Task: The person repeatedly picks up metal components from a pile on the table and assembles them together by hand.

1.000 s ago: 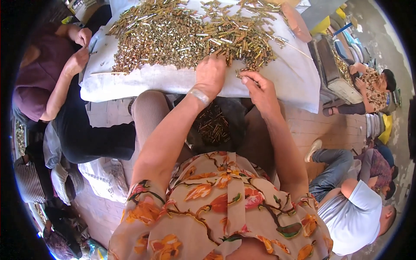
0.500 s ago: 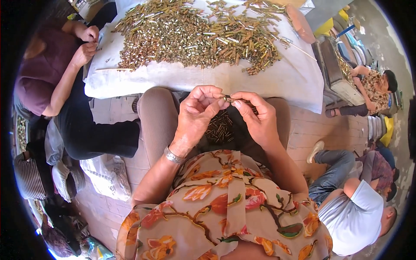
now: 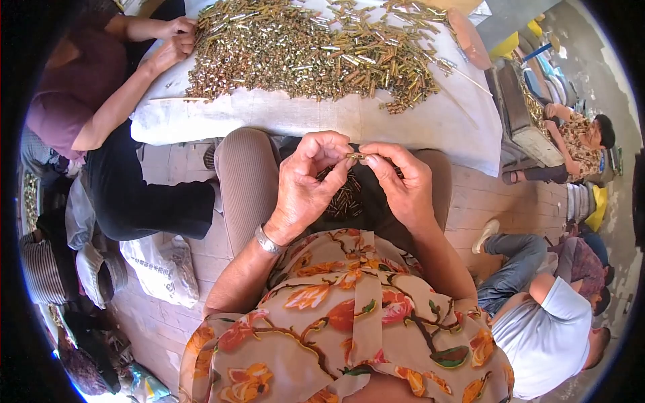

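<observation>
Above my lap, my left hand point(image 3: 310, 176) pinches one end of a small brass-coloured metal fastener point(image 3: 356, 156). The thumb and forefinger of my right hand point(image 3: 405, 176) close on its other end. The piece lies about level between the two sets of fingertips, which hide its ends. Below the hands, a heap of slim metal pins point(image 3: 345, 199) lies on something dark between my knees. Just beyond my knees, many loose brass-coloured fasteners point(image 3: 289, 57) are piled on the table's white cloth point(image 3: 269, 121).
A thin stick point(image 3: 176, 100) lies on the cloth at the left. A co-worker point(image 3: 87, 101) on the left reaches both hands to the pile's edge. Other people sit to the right, one in a light shirt point(image 3: 544, 329). A white plastic bag point(image 3: 161, 269) rests on the floor.
The fastener between my fingers has turned and now shows more of its length. The left co-worker's hands have moved right, onto the pile.
</observation>
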Action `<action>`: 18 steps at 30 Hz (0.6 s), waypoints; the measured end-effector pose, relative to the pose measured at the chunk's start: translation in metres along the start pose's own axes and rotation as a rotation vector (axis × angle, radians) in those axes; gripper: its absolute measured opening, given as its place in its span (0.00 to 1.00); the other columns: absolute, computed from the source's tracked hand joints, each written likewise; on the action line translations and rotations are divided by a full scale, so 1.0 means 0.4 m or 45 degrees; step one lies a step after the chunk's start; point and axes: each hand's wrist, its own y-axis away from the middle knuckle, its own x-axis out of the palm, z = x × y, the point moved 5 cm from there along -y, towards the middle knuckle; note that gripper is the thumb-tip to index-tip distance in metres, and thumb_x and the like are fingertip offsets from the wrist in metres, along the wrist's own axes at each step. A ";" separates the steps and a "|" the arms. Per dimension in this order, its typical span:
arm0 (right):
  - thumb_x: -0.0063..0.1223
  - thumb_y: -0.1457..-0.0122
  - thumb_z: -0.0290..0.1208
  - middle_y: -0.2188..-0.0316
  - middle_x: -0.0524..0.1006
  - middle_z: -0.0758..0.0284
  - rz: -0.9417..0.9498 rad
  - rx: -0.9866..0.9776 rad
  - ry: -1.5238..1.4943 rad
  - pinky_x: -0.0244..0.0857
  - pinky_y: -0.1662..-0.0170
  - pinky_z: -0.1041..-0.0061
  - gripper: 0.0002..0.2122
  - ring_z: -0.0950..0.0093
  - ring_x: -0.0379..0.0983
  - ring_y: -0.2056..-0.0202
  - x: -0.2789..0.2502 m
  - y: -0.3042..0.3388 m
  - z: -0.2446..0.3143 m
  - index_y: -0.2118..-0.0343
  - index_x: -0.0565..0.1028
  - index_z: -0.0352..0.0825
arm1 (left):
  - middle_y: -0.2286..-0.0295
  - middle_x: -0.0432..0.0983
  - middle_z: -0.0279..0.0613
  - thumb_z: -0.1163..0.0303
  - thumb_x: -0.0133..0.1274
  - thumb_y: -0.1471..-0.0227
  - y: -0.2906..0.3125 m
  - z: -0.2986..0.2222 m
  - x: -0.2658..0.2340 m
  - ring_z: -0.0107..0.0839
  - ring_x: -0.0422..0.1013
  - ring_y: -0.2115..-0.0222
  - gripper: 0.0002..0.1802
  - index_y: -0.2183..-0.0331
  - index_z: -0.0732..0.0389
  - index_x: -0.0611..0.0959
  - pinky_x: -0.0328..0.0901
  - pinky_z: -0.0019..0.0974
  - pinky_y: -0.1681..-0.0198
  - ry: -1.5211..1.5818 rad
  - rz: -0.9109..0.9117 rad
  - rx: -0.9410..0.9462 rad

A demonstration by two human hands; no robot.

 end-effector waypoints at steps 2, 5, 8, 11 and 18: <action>0.52 0.42 0.21 0.70 0.78 0.67 0.050 0.009 -0.017 0.67 0.64 0.83 0.06 0.82 0.73 0.69 -0.004 -0.005 0.002 0.62 0.76 0.30 | 0.67 0.74 0.34 0.85 0.53 0.51 -0.003 0.000 -0.005 0.19 0.72 0.63 0.15 0.59 0.63 0.74 0.69 0.27 0.55 0.028 0.063 0.005; 0.52 0.42 0.22 0.72 0.78 0.69 0.210 0.151 -0.138 0.66 0.67 0.84 0.06 0.84 0.72 0.71 -0.024 -0.008 0.006 0.63 0.77 0.30 | 0.67 0.74 0.34 0.84 0.56 0.52 -0.012 -0.010 -0.014 0.20 0.72 0.63 0.14 0.61 0.63 0.75 0.68 0.26 0.57 0.146 0.269 -0.150; 0.51 0.41 0.24 0.77 0.77 0.72 0.450 0.328 -0.363 0.60 0.76 0.87 0.06 0.87 0.67 0.78 -0.030 -0.004 -0.004 0.63 0.78 0.30 | 0.68 0.75 0.33 0.80 0.60 0.54 -0.023 -0.031 -0.015 0.20 0.72 0.65 0.14 0.63 0.63 0.77 0.69 0.25 0.64 0.241 0.526 -0.335; 0.51 0.42 0.23 0.79 0.75 0.67 0.645 0.514 -0.659 0.49 0.83 0.87 0.07 0.88 0.57 0.86 -0.007 0.012 0.013 0.64 0.78 0.27 | 0.70 0.75 0.34 0.80 0.61 0.56 -0.019 -0.032 0.006 0.22 0.73 0.69 0.16 0.63 0.62 0.76 0.69 0.25 0.67 0.553 0.806 -0.446; 0.51 0.41 0.25 0.78 0.75 0.67 0.333 0.221 -0.390 0.49 0.83 0.87 0.08 0.88 0.57 0.85 -0.001 0.010 -0.005 0.62 0.78 0.28 | 0.72 0.76 0.36 0.79 0.59 0.52 -0.018 0.048 -0.003 0.26 0.75 0.73 0.16 0.60 0.63 0.75 0.71 0.27 0.69 0.585 0.583 -0.562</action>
